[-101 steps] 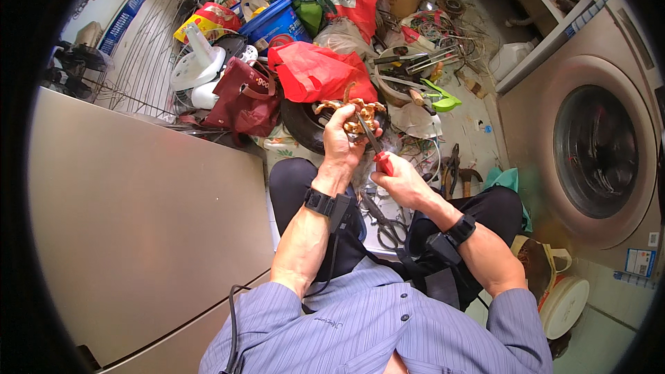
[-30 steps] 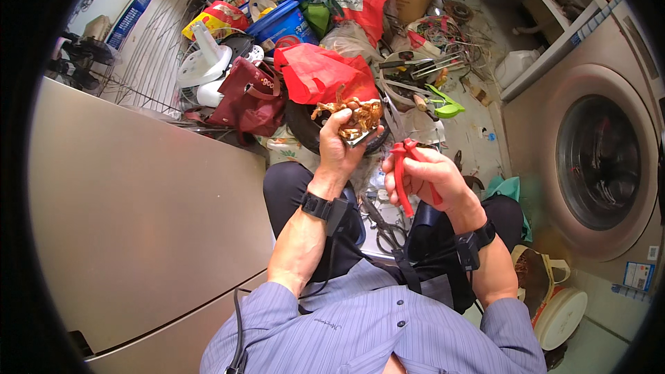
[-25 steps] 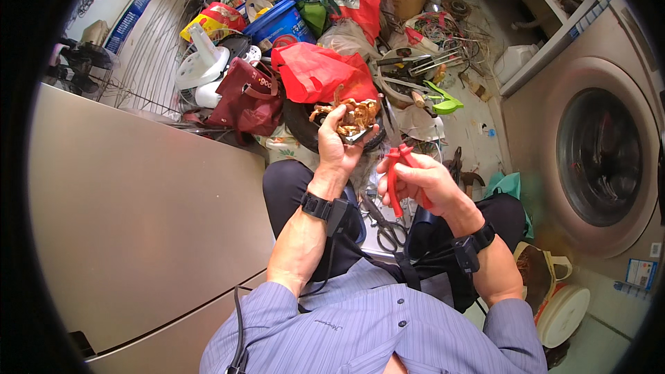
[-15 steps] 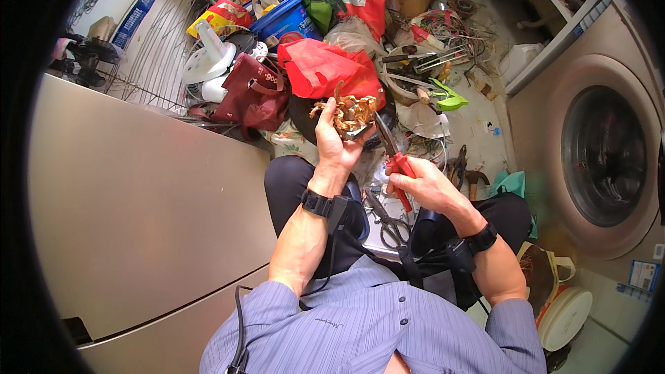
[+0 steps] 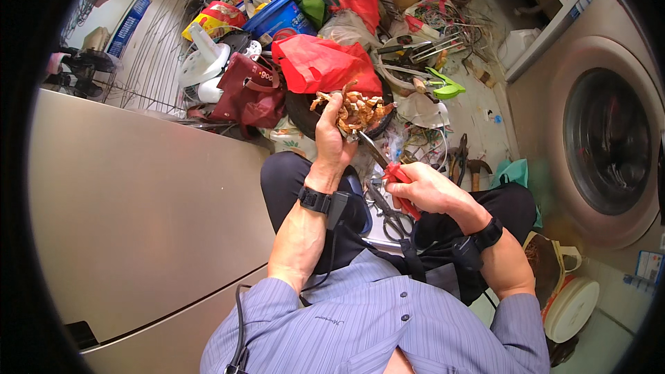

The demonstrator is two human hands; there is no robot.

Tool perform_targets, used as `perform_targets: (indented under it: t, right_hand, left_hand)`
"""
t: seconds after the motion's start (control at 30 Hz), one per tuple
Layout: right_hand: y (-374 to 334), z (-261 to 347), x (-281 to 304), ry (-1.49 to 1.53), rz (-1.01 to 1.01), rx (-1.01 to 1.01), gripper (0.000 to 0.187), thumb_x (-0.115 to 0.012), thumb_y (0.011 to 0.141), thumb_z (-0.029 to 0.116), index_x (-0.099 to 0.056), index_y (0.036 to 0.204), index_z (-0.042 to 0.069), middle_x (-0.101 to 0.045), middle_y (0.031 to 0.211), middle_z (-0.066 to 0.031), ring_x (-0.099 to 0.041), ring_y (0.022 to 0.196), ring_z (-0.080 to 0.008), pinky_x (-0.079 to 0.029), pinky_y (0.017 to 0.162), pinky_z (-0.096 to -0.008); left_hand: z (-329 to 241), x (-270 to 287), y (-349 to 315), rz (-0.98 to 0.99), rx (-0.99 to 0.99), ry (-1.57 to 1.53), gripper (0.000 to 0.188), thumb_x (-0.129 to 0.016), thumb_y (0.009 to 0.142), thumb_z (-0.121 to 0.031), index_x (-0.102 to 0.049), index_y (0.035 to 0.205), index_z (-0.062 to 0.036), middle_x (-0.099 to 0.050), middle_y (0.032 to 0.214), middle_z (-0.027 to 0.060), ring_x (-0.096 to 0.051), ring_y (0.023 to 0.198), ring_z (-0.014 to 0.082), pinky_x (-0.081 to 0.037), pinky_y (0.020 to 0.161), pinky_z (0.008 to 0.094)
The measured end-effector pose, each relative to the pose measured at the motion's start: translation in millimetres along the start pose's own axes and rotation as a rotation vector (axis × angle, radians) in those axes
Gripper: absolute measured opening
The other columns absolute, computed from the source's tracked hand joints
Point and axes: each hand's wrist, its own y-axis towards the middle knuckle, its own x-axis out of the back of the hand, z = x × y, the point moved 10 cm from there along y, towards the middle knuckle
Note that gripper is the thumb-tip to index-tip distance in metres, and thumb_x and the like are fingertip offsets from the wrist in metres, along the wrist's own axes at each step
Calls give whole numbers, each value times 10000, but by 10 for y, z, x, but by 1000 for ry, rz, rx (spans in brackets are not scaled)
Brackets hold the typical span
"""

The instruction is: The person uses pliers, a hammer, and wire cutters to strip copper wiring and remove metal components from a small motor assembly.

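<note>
My left hand is closed around a ragged copper-coloured metal piece, with bent strips sticking out of its top and side. What exactly it is cannot be made out. In my right hand is a pair of red-handled pliers, gripped by the handles. Their jaws point up and left and reach the underside of the metal piece, near my left fingers; whether they bite on it is unclear. Below the pliers lie black-handled scissors, between my knees.
A red bag lies over a black round thing beyond my hands. Blue buckets, a maroon bag and tangled wires crowd the floor. A hammer rests near my right knee. A washing machine stands right; a smooth metallic panel left.
The copper-coloured piece has been turned in my left hand, showing more of its strips. The plier jaws have shifted from its right side to its lower edge.
</note>
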Motion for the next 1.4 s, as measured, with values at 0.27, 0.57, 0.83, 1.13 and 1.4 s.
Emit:
perform_targets:
  t: [0.27, 0.57, 0.83, 1.13, 1.4]
  right_hand:
    - [111, -5, -93, 395, 47, 17, 218, -583, 939, 158, -625, 788, 7, -643, 666, -55, -612, 554, -139, -490, 523, -294]
    - [209, -84, -68, 216, -108, 89, 235, -589, 917, 188, -612, 792, -9, -635, 645, -74, -613, 574, -153, -490, 551, -331]
    - [247, -13, 53, -197, -618, 326, 174, -652, 886, 180, -661, 985, 37, -679, 792, -232, -674, 773, -434, -535, 678, -486]
    - [339, 101, 121, -394, -452, 207, 186, -569, 920, 176, -635, 893, 4, -657, 682, -161, -675, 637, -312, -525, 613, -415]
    - [323, 61, 186, -119, -218, -38, 213, -581, 902, 184, -602, 837, -18, -629, 617, -129, -642, 525, -236, -507, 524, -395]
  left_hand:
    - [-104, -181, 30, 49, -110, 170, 206, -543, 1019, -224, -602, 1078, -35, -692, 980, 121, -719, 907, 269, -637, 728, 477]
    - [-118, -149, 68, 27, -144, 170, 268, -523, 1034, -319, -590, 1113, -72, -693, 1012, 90, -710, 927, 258, -636, 712, 472]
    - [65, 153, 103, -217, -85, -49, 356, -629, 952, -472, -633, 1027, -123, -718, 969, 65, -722, 881, 266, -615, 662, 490]
    - [52, 231, 142, -260, -54, -38, 252, -630, 973, -378, -615, 1032, -133, -692, 916, 22, -706, 828, 213, -612, 603, 436]
    - [151, 206, 197, -145, -32, 33, 299, -597, 989, -392, -614, 1062, -103, -702, 974, 57, -713, 896, 238, -632, 680, 490]
